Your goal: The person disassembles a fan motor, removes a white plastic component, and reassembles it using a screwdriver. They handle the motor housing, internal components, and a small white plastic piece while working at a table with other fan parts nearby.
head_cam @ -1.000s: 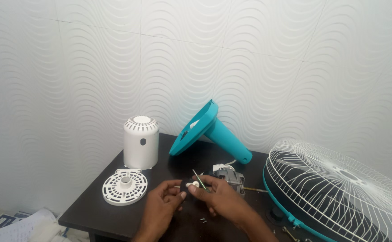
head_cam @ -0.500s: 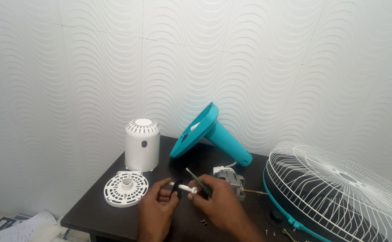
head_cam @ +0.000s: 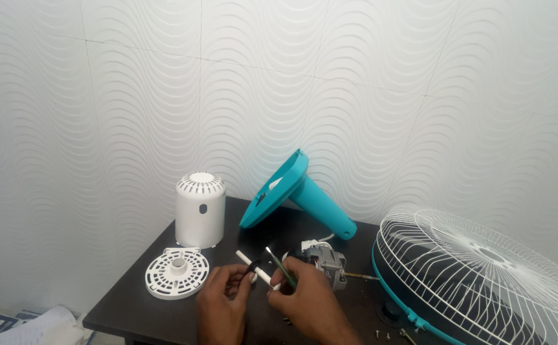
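Over the front of the black table, my left hand pinches a thin white rod with a dark piece on it. My right hand grips the rod's other end together with a thin green-handled tool that points up and left. Just behind my right hand lies a small grey fan motor with wires and a shaft sticking out to the right.
A white vented motor cover stands at the back left, with a round white slotted disc in front of it. A teal fan base lies tilted at the back. A white wire fan guard fills the right side. Small screws lie near it. Papers sit lower left.
Both hands have shifted a little toward the near edge. The white rod now sticks out up and to the left from between the fingers, and the green tool is more upright.
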